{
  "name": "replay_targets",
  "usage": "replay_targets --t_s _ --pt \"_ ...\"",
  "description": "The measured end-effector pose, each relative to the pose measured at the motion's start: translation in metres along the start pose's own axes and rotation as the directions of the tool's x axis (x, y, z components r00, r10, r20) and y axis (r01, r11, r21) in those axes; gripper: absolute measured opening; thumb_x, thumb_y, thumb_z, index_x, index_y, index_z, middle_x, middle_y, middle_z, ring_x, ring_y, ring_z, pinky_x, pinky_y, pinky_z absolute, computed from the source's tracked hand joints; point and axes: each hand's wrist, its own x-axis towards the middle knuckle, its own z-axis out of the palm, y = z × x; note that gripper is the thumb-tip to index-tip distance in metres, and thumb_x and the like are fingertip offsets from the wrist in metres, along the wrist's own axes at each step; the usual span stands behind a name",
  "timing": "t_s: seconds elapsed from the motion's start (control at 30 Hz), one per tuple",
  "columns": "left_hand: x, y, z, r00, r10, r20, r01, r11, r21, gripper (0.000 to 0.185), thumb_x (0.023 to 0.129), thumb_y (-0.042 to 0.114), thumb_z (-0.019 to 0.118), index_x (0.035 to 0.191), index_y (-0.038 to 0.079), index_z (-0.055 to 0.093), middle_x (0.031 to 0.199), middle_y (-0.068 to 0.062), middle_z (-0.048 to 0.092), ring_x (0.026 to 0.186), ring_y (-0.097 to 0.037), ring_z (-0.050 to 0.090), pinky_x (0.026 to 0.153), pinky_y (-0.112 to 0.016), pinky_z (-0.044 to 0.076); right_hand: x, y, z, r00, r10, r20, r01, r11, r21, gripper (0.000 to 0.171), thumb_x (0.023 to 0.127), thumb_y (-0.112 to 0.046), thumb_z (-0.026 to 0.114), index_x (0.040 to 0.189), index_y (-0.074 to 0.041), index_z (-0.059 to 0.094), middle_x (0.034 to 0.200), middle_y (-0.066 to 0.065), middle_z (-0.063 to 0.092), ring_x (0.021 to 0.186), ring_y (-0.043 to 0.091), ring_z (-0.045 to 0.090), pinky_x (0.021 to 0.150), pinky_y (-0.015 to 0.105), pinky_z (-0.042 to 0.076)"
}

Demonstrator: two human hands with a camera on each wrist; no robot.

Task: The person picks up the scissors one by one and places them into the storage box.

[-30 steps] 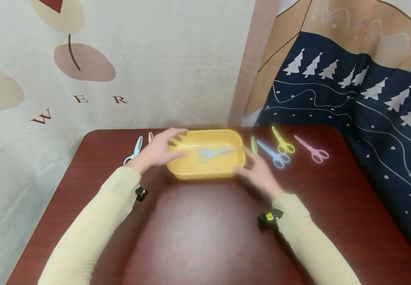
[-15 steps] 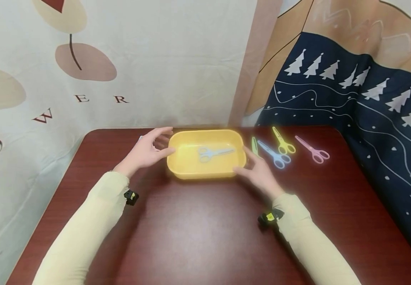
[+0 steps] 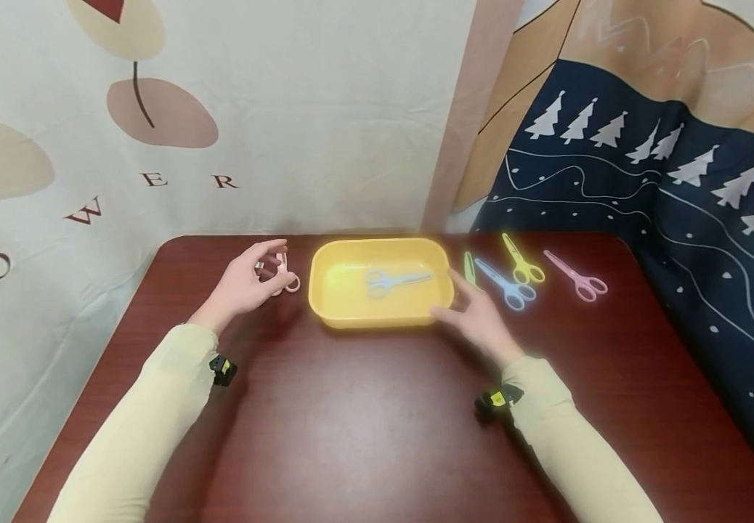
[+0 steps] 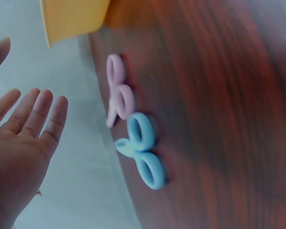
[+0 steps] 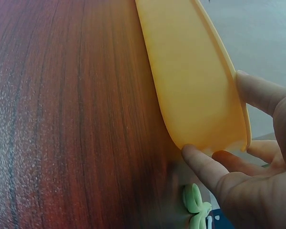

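A yellow tray (image 3: 377, 317) stands at the back middle of the dark red table, with pale blue scissors (image 3: 393, 280) lying inside it. My left hand (image 3: 245, 285) hovers left of the tray, fingers straight, just over pink scissors (image 3: 288, 279). In the left wrist view the palm (image 4: 24, 138) holds nothing, and the pink scissors (image 4: 118, 90) lie beside blue scissors (image 4: 144, 150) on the table near the tray (image 4: 71, 19). My right hand (image 3: 478, 319) rests its thumb and fingers (image 5: 205, 162) against the tray's near right corner (image 5: 190, 71).
Right of the tray lie green scissors (image 3: 469, 267), blue scissors (image 3: 506, 285), yellow scissors (image 3: 521, 263) and pink scissors (image 3: 576, 276). The green handles (image 5: 196, 210) show by my right fingers. Patterned cloth hangs behind the table and drapes along its right.
My left hand drew back from the tray's left rim and moved left to the pink scissors. The right hand and the tray stayed put.
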Motion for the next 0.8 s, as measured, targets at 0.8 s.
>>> replay_targets --t_s 0.8 --pt "-0.026 -0.038 -0.016 0.982 -0.163 -0.091 0.172 0.981 0.09 0.062 0.099 0.021 0.07 0.15 -0.004 0.046 0.138 -0.027 0.054 0.12 -0.045 0.058 0.097 -0.058 0.051 -0.001 -0.003 0.0 1.0 0.016 0.006 -0.016 1.0 0.019 0.09 0.091 -0.025 0.08 0.165 -0.025 0.028 0.165 0.006 0.038 0.138 0.028 0.054 0.107 0.039 0.05"
